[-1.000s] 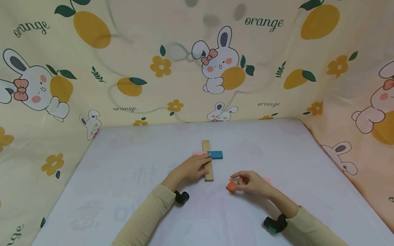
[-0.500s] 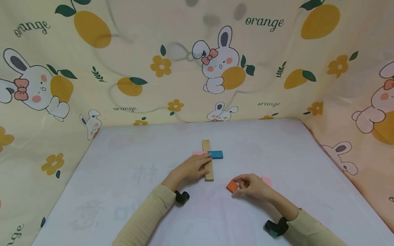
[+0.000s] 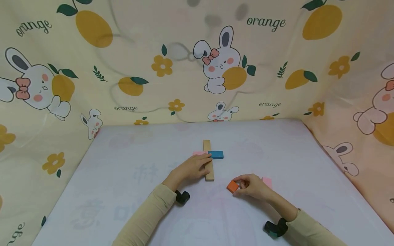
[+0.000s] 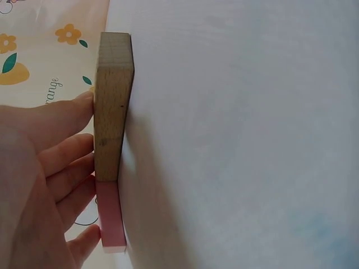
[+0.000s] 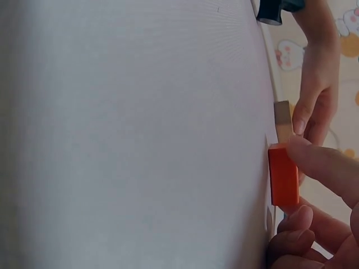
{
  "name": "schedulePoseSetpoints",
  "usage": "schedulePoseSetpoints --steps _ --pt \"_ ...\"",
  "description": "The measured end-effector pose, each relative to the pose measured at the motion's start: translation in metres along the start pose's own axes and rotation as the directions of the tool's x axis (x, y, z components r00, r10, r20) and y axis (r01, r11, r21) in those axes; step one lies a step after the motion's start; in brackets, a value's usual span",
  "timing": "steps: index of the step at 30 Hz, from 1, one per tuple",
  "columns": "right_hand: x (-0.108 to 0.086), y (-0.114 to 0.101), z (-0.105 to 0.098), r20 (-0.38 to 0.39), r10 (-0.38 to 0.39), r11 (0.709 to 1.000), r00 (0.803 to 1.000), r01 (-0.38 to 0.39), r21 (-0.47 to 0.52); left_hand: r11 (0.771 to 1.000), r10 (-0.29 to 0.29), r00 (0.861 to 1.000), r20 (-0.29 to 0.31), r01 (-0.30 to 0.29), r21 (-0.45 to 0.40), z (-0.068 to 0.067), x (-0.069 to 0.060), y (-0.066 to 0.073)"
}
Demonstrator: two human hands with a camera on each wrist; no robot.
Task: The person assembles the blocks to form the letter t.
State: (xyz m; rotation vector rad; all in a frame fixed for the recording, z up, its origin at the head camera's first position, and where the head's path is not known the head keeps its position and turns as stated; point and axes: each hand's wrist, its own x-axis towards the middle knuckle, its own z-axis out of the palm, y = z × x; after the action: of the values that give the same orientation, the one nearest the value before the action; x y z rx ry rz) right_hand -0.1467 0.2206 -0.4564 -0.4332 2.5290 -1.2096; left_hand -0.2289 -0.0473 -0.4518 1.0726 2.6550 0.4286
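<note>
- Cloth (image 3: 135, 56) printed with rabbits and fruit rises behind your table's far edge.
- Table (image 3: 261, 143), white, carries everything you handle.
- Your left hand (image 3: 192, 167) is about midway between the side edges, fingers extended on the wooden bar and pink block, thumb apart from them.
- Your right hand (image 3: 254, 187), closer to the right edge, pinches the orange block between thumb and finger.
- Wooden bar (image 3: 209, 173) runs from the far edge's side toward you; you cannot tell whether it is one piece.
- Blue block (image 3: 217, 155) lies crosswise at it, pointing toward the right edge.
- Pink block (image 3: 198, 153) points toward the left edge, partly under your fingers.
- Orange block (image 3: 232, 186) sits cornerwise, apart from the bar, toward the right edge.
- Second pink block (image 3: 267, 182) shows partly behind your right hand.
</note>
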Motion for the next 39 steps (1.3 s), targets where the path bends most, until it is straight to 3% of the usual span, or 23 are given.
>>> schedulePoseSetpoints --steps 15,24,39 --pt "0.0014 -0.0028 0.0021 -0.021 0.027 0.999 0.999 -0.028 -0.035 1.000 -0.002 1.000 -0.001 0.002 -0.002 -0.0006 -0.0009 0.0006" --pt "0.0016 -0.0045 0.0035 -0.027 -0.007 1.000 1.000 0.006 -0.012 0.999 0.039 0.999 -0.018 -0.039 0.025 0.0001 0.0005 0.0006" --pt "0.0083 -0.0097 0.0055 -0.015 0.023 1.000 1.000 -0.023 0.020 1.000 0.020 1.000 -0.014 -0.020 0.022 -0.0018 0.0002 0.0012"
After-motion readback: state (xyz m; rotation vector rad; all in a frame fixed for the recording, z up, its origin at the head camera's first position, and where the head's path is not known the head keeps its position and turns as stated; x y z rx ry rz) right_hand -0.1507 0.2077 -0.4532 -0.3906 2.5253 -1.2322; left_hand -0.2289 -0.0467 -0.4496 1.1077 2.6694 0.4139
